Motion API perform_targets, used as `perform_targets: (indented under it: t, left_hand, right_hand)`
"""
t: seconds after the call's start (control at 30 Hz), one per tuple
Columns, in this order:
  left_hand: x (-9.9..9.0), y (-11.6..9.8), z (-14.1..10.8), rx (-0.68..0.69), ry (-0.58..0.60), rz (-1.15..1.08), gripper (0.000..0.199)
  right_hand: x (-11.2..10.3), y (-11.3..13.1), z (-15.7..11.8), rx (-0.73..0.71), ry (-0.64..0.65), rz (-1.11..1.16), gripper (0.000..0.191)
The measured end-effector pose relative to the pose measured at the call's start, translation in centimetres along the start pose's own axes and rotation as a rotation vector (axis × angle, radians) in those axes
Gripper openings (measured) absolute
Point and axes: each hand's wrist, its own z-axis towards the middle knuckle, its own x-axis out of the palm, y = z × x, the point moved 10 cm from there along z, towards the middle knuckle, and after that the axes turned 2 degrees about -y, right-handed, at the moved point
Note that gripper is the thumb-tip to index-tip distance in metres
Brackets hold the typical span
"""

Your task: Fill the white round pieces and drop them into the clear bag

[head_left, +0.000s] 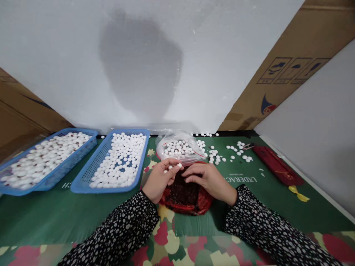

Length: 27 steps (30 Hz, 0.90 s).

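Observation:
My left hand is closed around several small white balls, which show between its thumb and fingers. My right hand is curled, its fingertips bent together above the left part of an open red plastic bag. Whether anything sits in those fingertips is too small to tell. Dark brown, clumpy material fills the bag under both hands. Just behind them, a clear plastic bag lies open with many more white balls inside.
Two blue plastic baskets, one at far left and one nearer, hold many white balls. Loose white balls lie right of the clear bag. A dark red pouch with a yellow ribbon rests at right. A white panel stands behind.

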Motion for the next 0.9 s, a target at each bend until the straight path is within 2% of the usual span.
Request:
perform_targets:
  t: [0.2, 0.4, 0.53, 0.7, 0.9]
  left_hand:
    - [-0.3, -0.1, 0.2, 0.021, -0.003, 0.043, 0.035]
    - [-0.5, -0.8, 0.3, 0.055, -0.012, 0.046, 0.035]
    - [-0.1, -0.8, 0.0, 0.033, 0.017, 0.079, 0.033]
    - [0.5, 0.2, -0.4, -0.053, 0.075, 0.152, 0.033]
    - [0.8, 0.1, -0.5, -0.049, 0.068, 0.069, 0.033]
  right_hand:
    - [-0.1, -0.5, -0.1, 0.059, -0.045, 0.06, 0.02]
    - [0.4, -0.6, -0.3, 0.118, -0.067, 0.316, 0.02]
    - [-0.5, -1.1, -0.3, 0.15, -0.174, 0.509, 0.012]
    - [-2.0, -1.5, -0.3, 0.182, -0.276, 0.477, 0.016]
    - [-1.4, -1.6, -0.3, 0.191, -0.276, 0.539, 0.019]
